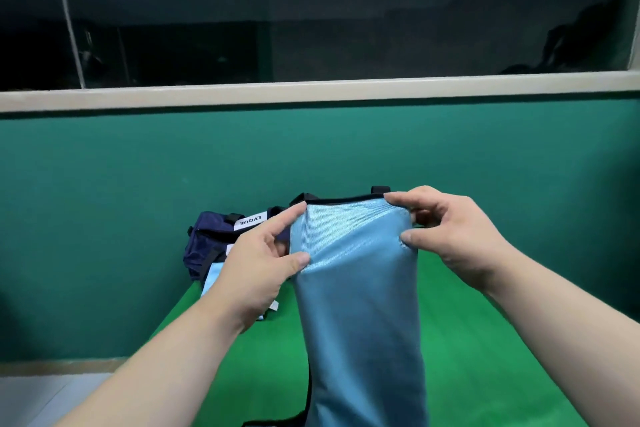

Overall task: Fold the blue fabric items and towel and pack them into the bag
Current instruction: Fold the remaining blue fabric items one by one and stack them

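Observation:
I hold a light blue fabric piece (360, 305) with a black-trimmed top edge upright in front of me; it hangs down past the frame's lower edge. My left hand (256, 274) pinches its upper left corner between thumb and fingers. My right hand (446, 236) pinches its upper right corner. Behind my left hand, a dark navy bag (211, 239) with a white label lies at the far end of the green table (467, 357). Another pale blue fabric piece (213, 274) lies against the bag, mostly hidden by my left hand.
A dark green wall rises right behind the table, topped by a pale ledge (311, 94) and a dark window. Grey floor (31, 399) shows at the lower left, beside the table's left edge.

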